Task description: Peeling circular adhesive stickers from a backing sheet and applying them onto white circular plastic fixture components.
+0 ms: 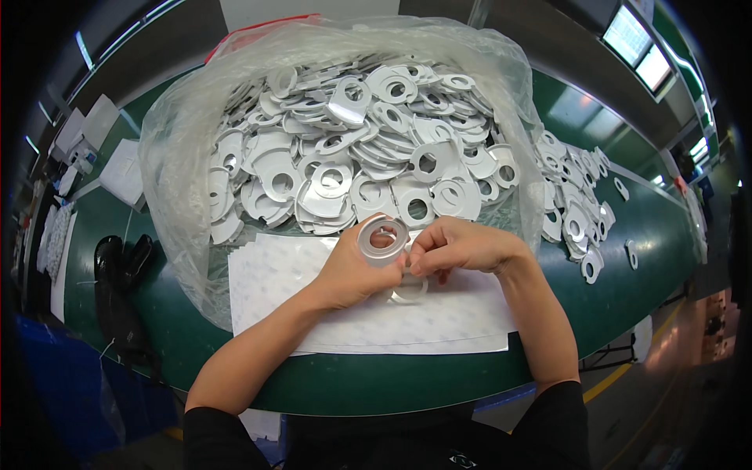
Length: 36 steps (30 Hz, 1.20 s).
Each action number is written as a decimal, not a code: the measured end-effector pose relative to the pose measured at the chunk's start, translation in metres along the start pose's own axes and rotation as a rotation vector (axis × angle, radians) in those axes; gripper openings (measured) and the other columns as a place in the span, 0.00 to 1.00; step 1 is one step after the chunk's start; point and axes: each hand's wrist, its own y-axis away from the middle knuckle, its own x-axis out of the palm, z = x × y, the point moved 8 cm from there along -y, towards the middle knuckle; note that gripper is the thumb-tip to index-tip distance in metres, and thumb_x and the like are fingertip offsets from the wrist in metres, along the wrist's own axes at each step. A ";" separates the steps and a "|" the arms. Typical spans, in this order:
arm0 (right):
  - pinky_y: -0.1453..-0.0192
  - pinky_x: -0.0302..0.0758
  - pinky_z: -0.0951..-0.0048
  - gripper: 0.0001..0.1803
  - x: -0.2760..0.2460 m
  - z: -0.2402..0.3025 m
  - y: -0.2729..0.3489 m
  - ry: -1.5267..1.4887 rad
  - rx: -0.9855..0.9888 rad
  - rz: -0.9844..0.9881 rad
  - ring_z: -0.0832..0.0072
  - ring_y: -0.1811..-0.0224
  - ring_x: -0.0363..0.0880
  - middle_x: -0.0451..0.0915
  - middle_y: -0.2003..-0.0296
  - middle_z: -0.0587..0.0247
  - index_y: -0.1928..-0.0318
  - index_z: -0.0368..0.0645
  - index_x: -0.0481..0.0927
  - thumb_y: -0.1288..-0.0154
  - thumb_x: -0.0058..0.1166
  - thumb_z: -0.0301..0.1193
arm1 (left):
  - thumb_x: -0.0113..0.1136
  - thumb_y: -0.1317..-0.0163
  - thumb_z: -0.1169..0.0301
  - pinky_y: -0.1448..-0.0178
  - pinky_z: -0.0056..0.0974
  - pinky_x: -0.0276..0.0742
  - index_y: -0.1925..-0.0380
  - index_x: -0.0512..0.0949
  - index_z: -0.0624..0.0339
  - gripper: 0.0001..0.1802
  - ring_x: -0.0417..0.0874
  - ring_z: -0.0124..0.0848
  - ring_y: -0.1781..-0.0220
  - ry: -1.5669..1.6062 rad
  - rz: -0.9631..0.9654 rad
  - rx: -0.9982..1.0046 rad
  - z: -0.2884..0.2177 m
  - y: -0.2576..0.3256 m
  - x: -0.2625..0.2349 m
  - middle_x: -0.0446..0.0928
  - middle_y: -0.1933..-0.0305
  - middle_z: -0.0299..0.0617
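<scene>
My left hand [351, 270] holds a flat grey ring-shaped part [383, 239] up by its edge, over a white sheet [313, 313] lying on the green table [619, 258]. My right hand [458, 247] pinches at the ring's right rim, fingers closed on it. A second pale ring [410, 290] lies on the sheet just below both hands. Behind the hands a large clear plastic bag [176, 157] stands open, heaped with several white ring-shaped plates [352, 164].
More white ring plates [576, 200] lie loose on the table to the right of the bag. Black objects [117, 266] sit at the left edge, with white papers [121, 168] beyond. The table's front edge runs just under my forearms.
</scene>
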 end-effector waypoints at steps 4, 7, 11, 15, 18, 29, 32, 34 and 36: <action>0.69 0.72 0.82 0.06 -0.001 -0.001 0.000 -0.019 0.002 0.012 0.85 0.74 0.74 0.77 0.76 0.73 0.72 0.41 0.79 0.44 0.58 0.31 | 0.62 0.52 0.73 0.65 0.26 0.71 0.61 0.72 0.63 0.16 0.75 0.20 0.68 0.061 -0.075 -0.110 0.014 0.000 -0.008 0.77 0.67 0.37; 0.69 0.72 0.82 0.06 -0.001 -0.001 0.002 -0.068 -0.010 0.041 0.85 0.75 0.74 0.77 0.76 0.73 0.73 0.41 0.78 0.44 0.57 0.30 | 0.63 0.50 0.73 0.69 0.26 0.73 0.59 0.71 0.63 0.18 0.76 0.21 0.70 0.210 -0.105 -0.171 0.019 0.001 -0.010 0.77 0.68 0.38; 0.70 0.72 0.81 0.05 -0.004 -0.003 0.002 -0.118 0.001 0.043 0.85 0.75 0.73 0.76 0.77 0.73 0.73 0.41 0.78 0.44 0.57 0.29 | 0.64 0.48 0.73 0.68 0.28 0.76 0.57 0.69 0.65 0.20 0.78 0.25 0.71 0.282 -0.114 -0.162 0.018 0.000 -0.011 0.76 0.69 0.39; 0.70 0.73 0.81 0.06 -0.006 -0.003 0.002 -0.122 -0.017 0.050 0.86 0.75 0.73 0.75 0.77 0.74 0.72 0.41 0.77 0.43 0.57 0.30 | 0.64 0.48 0.72 0.68 0.28 0.75 0.57 0.69 0.66 0.20 0.77 0.24 0.72 0.298 -0.149 -0.161 0.014 0.001 -0.013 0.76 0.70 0.40; 0.70 0.73 0.80 0.06 -0.006 0.000 0.003 -0.115 -0.036 0.057 0.87 0.75 0.72 0.74 0.78 0.75 0.72 0.41 0.77 0.42 0.57 0.30 | 0.65 0.48 0.72 0.69 0.29 0.74 0.57 0.69 0.67 0.21 0.77 0.24 0.73 0.276 -0.140 -0.175 0.015 0.002 -0.014 0.77 0.71 0.40; 0.73 0.69 0.83 0.07 -0.001 0.005 0.003 -0.057 -0.015 0.036 0.88 0.76 0.70 0.73 0.79 0.76 0.72 0.43 0.78 0.43 0.59 0.33 | 0.69 0.51 0.70 0.68 0.27 0.71 0.58 0.74 0.61 0.20 0.74 0.22 0.72 0.239 -0.054 -0.192 0.016 0.002 -0.007 0.76 0.69 0.35; 0.73 0.69 0.83 0.08 -0.001 0.005 0.003 -0.042 -0.009 0.017 0.88 0.76 0.70 0.74 0.79 0.76 0.73 0.42 0.78 0.43 0.59 0.33 | 0.69 0.50 0.70 0.67 0.27 0.72 0.59 0.74 0.62 0.20 0.75 0.22 0.70 0.140 -0.052 -0.138 0.016 0.000 -0.009 0.76 0.69 0.35; 0.73 0.68 0.83 0.07 0.000 0.005 0.002 -0.022 -0.007 0.007 0.88 0.76 0.70 0.74 0.78 0.76 0.73 0.42 0.78 0.43 0.58 0.32 | 0.66 0.51 0.70 0.67 0.26 0.70 0.59 0.74 0.64 0.19 0.74 0.20 0.70 0.102 -0.053 -0.108 0.013 0.000 -0.006 0.76 0.69 0.34; 0.72 0.68 0.83 0.07 0.000 0.004 0.002 -0.001 -0.006 -0.003 0.88 0.76 0.70 0.74 0.78 0.75 0.73 0.42 0.78 0.43 0.58 0.32 | 0.63 0.52 0.71 0.67 0.25 0.69 0.59 0.75 0.66 0.18 0.72 0.17 0.71 0.064 -0.053 -0.077 0.010 -0.001 -0.003 0.77 0.69 0.34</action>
